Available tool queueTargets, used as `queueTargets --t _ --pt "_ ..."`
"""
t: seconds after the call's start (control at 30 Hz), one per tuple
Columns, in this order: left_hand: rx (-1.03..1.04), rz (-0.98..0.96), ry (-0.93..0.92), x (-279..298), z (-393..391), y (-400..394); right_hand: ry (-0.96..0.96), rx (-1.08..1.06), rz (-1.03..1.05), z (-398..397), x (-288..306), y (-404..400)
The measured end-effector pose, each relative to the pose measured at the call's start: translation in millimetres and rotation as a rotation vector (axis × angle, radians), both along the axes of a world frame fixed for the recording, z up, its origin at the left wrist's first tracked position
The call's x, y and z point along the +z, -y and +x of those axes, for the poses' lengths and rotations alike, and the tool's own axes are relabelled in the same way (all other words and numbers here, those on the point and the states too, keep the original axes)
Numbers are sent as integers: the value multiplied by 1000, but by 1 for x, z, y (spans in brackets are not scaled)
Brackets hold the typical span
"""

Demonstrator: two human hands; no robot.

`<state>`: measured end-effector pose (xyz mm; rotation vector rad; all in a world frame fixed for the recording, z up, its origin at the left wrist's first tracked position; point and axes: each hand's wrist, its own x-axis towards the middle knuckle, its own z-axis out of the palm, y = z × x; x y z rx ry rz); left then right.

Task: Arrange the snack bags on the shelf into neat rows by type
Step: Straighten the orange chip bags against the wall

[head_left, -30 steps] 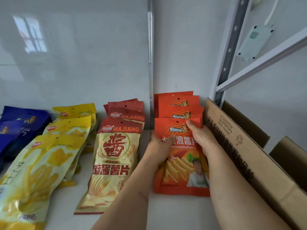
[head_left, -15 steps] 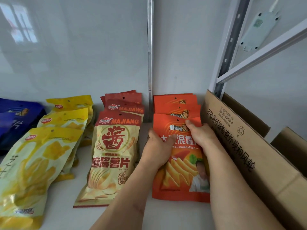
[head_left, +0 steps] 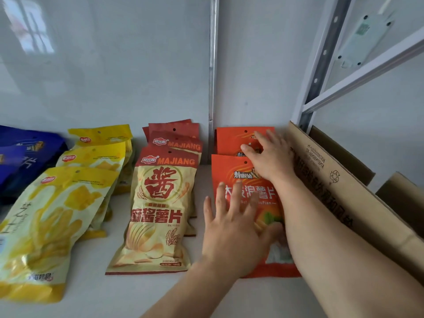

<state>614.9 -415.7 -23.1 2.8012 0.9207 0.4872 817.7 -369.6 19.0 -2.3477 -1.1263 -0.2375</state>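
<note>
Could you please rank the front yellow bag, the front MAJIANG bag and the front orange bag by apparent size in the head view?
1. Front yellow snack bag, though it lies nearest the camera.
2-3. Front red-and-cream MAJIANG bag and front orange bag: alike; the hands cover much of the orange one.

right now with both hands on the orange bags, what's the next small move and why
Probably slide the front orange bag back with the flat left hand to square it. Its left edge sits a little left of the orange bags behind, where the right hand rests open. The cardboard box borders the right.
</note>
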Motion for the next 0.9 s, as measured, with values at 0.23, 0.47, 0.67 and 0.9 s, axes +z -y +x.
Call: queueTargets --t 0.23,0.47,0.67,0.9 --pt "-49 -74 -163 -4 2 -12 -60 -4 -105 12 -7 -9" --pt "-70 -243 -147 -7 4 -18 -189 -14 -186 14 -17 -20" --pt "-82 -289 -114 -11 6 -21 -281 3 -198 21 -25 -26" --pt "-78 -278 -124 -13 7 -21 -327 15 -152 20 -28 -24"
